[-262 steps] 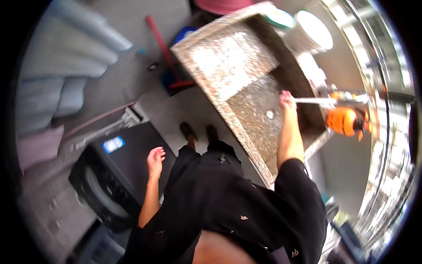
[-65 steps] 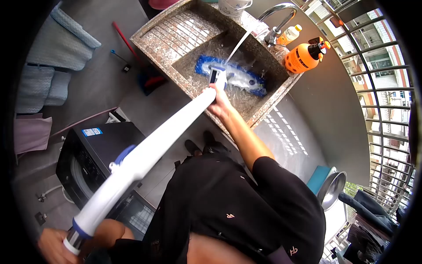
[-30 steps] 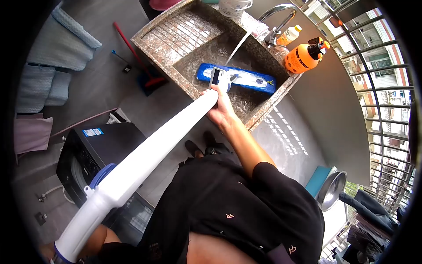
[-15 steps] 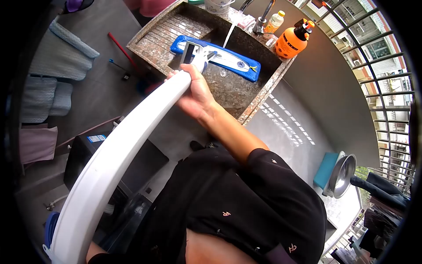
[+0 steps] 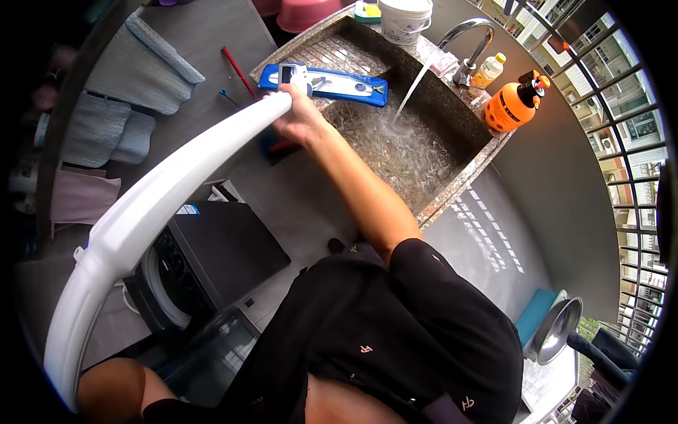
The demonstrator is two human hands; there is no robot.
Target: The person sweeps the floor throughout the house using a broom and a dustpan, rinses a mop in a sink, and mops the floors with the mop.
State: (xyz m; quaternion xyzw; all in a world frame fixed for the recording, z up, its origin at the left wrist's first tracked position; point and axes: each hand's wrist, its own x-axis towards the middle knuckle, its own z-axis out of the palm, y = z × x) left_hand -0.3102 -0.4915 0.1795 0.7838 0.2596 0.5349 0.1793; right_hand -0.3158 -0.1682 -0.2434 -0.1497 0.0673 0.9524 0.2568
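Observation:
My right hand (image 5: 300,119) is closed around the lower end of the white mop handle (image 5: 176,173), just by the mop head. The flat mop head (image 5: 342,85), a white plate on a blue pad, lies across the near-left part of the stone sink (image 5: 458,185), left of the running water (image 5: 413,92). Toward the bottom left the thick-looking handle runs close to the camera. There my bent left arm (image 5: 113,389) shows beside it, with the hand itself out of sight.
A chrome faucet (image 5: 466,67) pours into the sink. On its rim stand an orange spray bottle (image 5: 510,107), a yellow-capped bottle (image 5: 489,71) and a white bucket (image 5: 405,20). A black washing machine (image 5: 229,247) stands below the handle. Grey-blue cloths (image 5: 159,67) hang at left.
The mop head has shifted left relative to the sink, from beneath the water stream toward the sink's left edge. Water now splashes in the basin. My view has turned, and more left arm shows.

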